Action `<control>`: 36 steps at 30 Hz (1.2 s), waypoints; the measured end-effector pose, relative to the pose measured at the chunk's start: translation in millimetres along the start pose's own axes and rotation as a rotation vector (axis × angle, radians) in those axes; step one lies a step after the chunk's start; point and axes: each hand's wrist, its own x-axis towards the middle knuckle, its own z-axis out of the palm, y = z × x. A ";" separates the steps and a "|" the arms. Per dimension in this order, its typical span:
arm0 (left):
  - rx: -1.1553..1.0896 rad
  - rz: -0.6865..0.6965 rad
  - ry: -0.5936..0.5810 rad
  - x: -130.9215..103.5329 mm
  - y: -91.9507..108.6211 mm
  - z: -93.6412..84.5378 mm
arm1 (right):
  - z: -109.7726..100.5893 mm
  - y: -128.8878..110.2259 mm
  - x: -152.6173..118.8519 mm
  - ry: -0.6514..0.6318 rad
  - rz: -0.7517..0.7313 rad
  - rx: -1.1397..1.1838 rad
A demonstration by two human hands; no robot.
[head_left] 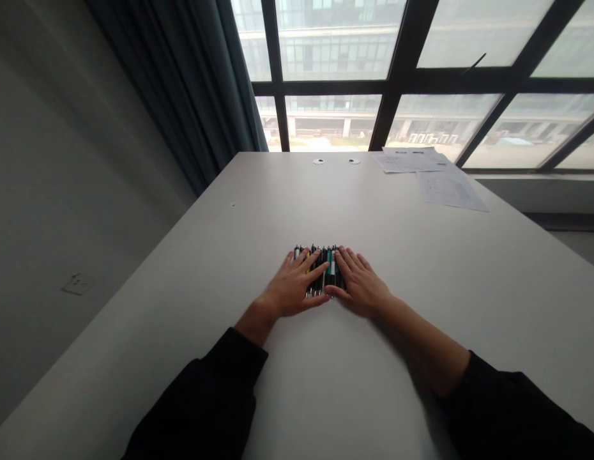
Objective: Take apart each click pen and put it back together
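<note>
Several pens (319,271) lie side by side in a row on the white table (297,211), pointing away from me. Most are black; white, yellow and green parts show among them. Over the left part of the row rests my left hand (294,281), its fingers spread and its thumb along the near ends. My right hand (358,281) lies at the right end of the row, fingers stretched out and touching the outer pens, with its thumb near the tip of the left thumb. Both palms face down. The hands cover part of the pens.
Printed papers (450,190) lie at the table's back right. Two round cable covers (319,161) sit near the back edge. Beyond the table stand a window with dark frames (326,87) and a dark blue curtain (201,83). A wall with a socket (76,284) is at the left.
</note>
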 end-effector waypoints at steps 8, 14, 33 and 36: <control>0.007 0.141 -0.015 2.1 16.8 -3.0 | -0.5 0.3 -4.0 0.025 0.026 0.003; -0.003 0.101 0.000 5.8 24.3 -0.5 | 1.4 2.2 -3.5 0.028 0.039 -0.005; 0.016 -0.148 0.007 -1.5 6.6 0.5 | -1.4 16.8 -6.2 0.140 0.184 0.075; 0.006 -0.152 -0.027 -3.5 -0.2 1.7 | -2.7 14.0 -8.7 0.107 0.151 0.066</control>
